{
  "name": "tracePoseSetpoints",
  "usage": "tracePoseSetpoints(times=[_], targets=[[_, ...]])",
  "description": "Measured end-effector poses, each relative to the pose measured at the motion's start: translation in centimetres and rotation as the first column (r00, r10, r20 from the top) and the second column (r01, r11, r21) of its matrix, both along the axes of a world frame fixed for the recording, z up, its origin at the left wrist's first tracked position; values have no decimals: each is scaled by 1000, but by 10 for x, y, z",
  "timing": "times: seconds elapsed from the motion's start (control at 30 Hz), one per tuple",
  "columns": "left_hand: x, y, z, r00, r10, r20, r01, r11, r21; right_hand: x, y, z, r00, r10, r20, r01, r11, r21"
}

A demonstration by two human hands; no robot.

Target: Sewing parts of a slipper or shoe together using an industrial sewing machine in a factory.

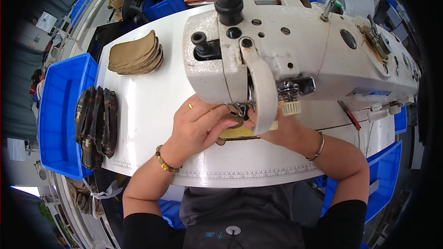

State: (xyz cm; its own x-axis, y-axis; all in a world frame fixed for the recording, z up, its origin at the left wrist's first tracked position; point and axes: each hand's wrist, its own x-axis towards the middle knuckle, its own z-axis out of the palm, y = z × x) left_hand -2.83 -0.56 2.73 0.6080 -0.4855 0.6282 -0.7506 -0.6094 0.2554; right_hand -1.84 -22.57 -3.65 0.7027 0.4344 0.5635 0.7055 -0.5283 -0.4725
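Note:
A small tan fabric piece with a yellow part (236,133) lies under the needle area of a white sewing machine (295,50). My left hand (196,124) is at its left side, thumb and fingers closed together on the fabric close to the presser foot (240,108). From the right, my right hand (282,131) reaches in at the fabric's other side. The machine's curved white guard (260,87) hides part of that hand, but its fingertips show beside the needle, gripping the fabric edge.
A stack of tan fabric pieces (134,54) lies at the table's far left. Folded camouflage fabric (96,122) hangs over a blue bin (64,110) at the left edge. Red-handled scissors or snips (350,116) lie right. A printed ruler (249,174) runs along the front edge.

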Motion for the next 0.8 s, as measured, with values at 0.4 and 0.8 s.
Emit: tracePoseSetpoints(times=[0.4, 0.8], targets=[[-21, -11, 1, 983, 121, -137, -107, 989, 104, -5, 3, 2, 984, 33, -177, -16, 995, 99], [-12, -10, -9, 909, 9, -417, 10, 999, 43, -8, 2, 2, 975, 151, 166, -140, 987, -75]])
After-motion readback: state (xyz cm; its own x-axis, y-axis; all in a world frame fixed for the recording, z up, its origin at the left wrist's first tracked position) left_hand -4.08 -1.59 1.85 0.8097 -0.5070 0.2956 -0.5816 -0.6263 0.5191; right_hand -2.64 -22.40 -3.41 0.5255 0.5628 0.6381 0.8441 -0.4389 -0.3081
